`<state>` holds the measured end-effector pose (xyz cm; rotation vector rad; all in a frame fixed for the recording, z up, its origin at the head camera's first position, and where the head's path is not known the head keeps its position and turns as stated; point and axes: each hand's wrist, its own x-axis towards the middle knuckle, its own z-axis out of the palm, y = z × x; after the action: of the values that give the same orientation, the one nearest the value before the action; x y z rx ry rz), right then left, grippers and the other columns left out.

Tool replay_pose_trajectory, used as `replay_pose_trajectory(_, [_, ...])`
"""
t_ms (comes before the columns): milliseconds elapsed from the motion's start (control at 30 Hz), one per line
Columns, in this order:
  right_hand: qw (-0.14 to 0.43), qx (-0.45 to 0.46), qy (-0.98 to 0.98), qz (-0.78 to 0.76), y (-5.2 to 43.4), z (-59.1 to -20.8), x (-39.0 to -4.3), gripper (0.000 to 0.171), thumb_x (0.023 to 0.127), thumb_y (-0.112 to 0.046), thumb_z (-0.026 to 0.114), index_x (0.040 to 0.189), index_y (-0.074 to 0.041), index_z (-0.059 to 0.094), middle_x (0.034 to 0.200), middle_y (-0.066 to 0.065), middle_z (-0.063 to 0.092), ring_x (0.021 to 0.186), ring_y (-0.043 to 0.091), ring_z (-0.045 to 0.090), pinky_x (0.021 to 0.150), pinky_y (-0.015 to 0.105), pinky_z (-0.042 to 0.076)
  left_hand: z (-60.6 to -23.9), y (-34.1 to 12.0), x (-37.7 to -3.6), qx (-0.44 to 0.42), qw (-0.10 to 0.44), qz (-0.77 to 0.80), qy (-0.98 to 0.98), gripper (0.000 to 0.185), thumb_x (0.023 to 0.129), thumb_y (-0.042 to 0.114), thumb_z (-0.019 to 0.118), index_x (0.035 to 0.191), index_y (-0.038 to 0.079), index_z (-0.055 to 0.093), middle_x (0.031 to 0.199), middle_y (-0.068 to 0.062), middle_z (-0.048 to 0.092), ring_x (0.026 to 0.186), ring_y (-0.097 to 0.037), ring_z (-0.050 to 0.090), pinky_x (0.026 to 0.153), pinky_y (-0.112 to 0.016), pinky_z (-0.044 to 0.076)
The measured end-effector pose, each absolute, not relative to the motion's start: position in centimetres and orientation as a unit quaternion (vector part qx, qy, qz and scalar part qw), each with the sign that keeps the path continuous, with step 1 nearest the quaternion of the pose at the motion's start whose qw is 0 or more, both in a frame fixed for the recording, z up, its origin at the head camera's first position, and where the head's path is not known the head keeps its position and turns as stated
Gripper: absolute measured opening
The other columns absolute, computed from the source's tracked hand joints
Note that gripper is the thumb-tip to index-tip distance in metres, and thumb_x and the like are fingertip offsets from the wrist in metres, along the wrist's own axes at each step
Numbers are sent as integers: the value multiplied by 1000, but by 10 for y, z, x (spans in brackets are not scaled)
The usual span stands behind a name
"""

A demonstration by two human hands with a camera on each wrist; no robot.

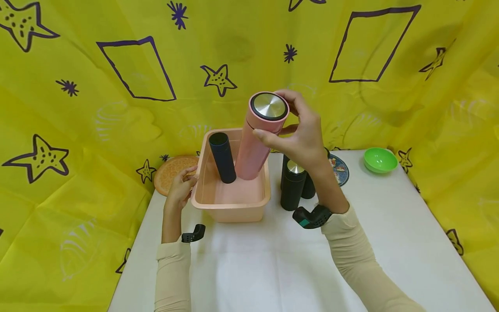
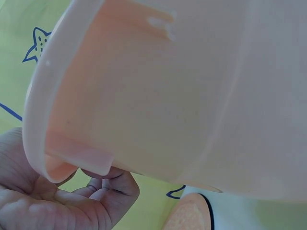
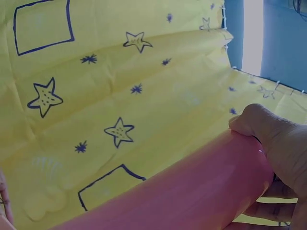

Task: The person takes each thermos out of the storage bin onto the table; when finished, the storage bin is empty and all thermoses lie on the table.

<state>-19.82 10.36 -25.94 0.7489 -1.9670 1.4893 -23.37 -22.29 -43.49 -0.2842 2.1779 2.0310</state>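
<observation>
My right hand grips a tall pink thermos flask near its top, thumb on the near side. The flask leans slightly, its silver-topped lid upward and its lower end inside a peach plastic tub; whether it touches the bottom I cannot tell. Beside it in the tub stands a slim dark flask, tilted. At the tub's left side my left hand holds the rim, with fingers curled under it in the left wrist view. The right wrist view shows the pink flask within the right hand.
Black flasks stand right of the tub, partly behind my right forearm. A patterned blue plate and a green bowl lie farther right. Left of the tub is a round orange-brown board. A yellow curtain closes off the back.
</observation>
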Motion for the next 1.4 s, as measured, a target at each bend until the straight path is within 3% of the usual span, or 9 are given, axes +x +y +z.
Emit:
replay_pose_trajectory(500, [245, 282, -766, 523, 137, -268, -176, 68, 64, 0, 85, 125, -1, 57, 112, 6, 64, 99, 10, 60, 63, 20, 56, -436, -224, -235, -91, 74, 680, 724, 46, 102, 8, 47, 147, 8, 40, 99, -2, 53, 86, -11, 59, 71, -23, 54])
replay_pose_trajectory(833, [215, 264, -796, 501, 159, -302, -163, 69, 62, 2, 87, 124, 0, 56, 111, 6, 63, 98, 4, 58, 65, 19, 57, -436, -223, -234, -100, 71, 676, 726, 45, 102, 8, 47, 147, 9, 42, 105, -5, 53, 91, -13, 60, 72, -24, 55])
replay_pose_trajectory(1067, [197, 229, -831, 467, 177, -323, -151, 69, 65, -2, 87, 126, -4, 55, 107, 6, 64, 89, 2, 57, 63, 19, 55, -436, -223, -234, -96, 71, 676, 727, 46, 102, 9, 47, 148, 9, 40, 105, -5, 53, 91, -13, 60, 73, -24, 55])
replay_pose_trajectory(1400, [183, 172, -844, 474, 194, -361, -142, 71, 66, 0, 87, 128, 1, 52, 110, 9, 62, 95, -1, 55, 66, 14, 54, -436, -224, -234, -93, 70, 679, 725, 46, 102, 8, 47, 147, 8, 40, 101, -3, 52, 86, -11, 60, 70, -22, 55])
